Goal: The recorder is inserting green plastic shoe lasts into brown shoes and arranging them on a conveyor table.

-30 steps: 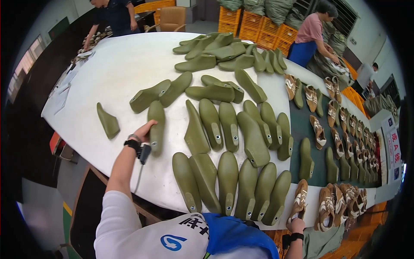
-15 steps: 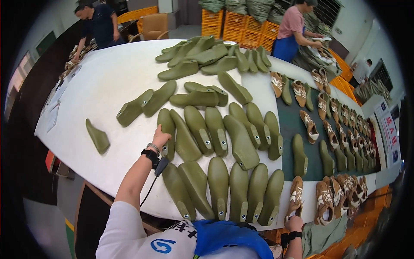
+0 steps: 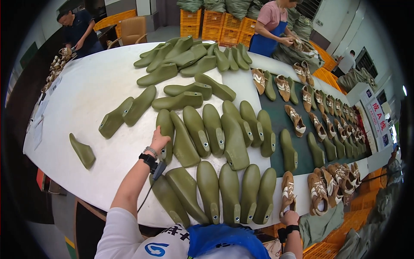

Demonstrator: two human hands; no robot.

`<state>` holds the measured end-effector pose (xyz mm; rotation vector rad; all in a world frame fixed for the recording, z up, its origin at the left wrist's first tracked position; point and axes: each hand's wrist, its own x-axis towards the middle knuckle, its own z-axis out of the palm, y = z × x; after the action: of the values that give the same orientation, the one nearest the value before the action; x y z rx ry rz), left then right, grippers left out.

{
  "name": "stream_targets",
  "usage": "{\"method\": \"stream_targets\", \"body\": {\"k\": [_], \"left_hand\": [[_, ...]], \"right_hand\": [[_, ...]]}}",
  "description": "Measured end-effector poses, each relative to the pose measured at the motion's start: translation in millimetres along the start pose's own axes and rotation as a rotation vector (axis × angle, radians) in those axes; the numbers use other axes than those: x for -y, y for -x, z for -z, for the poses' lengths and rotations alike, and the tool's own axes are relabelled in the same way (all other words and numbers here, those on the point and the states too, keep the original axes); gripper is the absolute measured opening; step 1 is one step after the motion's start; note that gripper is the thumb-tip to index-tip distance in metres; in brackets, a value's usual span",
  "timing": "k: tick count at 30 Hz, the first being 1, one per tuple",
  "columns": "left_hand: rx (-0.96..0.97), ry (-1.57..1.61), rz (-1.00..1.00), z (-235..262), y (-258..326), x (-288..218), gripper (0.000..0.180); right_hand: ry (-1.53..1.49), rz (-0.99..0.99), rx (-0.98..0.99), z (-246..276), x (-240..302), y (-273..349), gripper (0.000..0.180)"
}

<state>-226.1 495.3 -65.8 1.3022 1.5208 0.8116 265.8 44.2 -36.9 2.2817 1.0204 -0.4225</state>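
Observation:
My left hand (image 3: pixel 160 143) is closed on the heel end of an olive-green shoe last (image 3: pixel 164 123), the leftmost in the middle row. This last still lies on the white table. Beside it stand several more lasts in that row, one of them (image 3: pixel 235 142) lying aslant toward the front row. Low on the right, my right hand (image 3: pixel 290 218) is closed at the heel of a brown and white sneaker (image 3: pixel 288 192) at the table's near edge. My right fingers are partly hidden. A front row of lasts (image 3: pixel 208 190) lies between my two arms.
A heap of lasts (image 3: pixel 189 56) covers the table's far side, and a single last (image 3: pixel 82 151) lies far left. Sneakers and lasts stand in lines on a dark green conveyor belt (image 3: pixel 276 112). Two co-workers stand across the table. Orange crates (image 3: pixel 212 26) are stacked behind.
The view has turned, so the table and lasts sit farther left. Both my hands stay at the same last and sneaker. The co-worker in the blue apron has lowered the hands to a sack.

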Motion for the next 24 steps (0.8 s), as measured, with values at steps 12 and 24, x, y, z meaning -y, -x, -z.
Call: {"method": "stream_targets", "body": {"k": [12, 24], "left_hand": [[-0.716, -0.799, -0.203, 172, -89, 23, 0.068], [-0.474, -0.606, -0.147, 121, -93, 9, 0.039]], "right_hand": [[-0.017, 0.066, 0.102, 33, 14, 32, 0.049], [0.077, 0.060, 0.188, -4, -10, -13, 0.040]]}}
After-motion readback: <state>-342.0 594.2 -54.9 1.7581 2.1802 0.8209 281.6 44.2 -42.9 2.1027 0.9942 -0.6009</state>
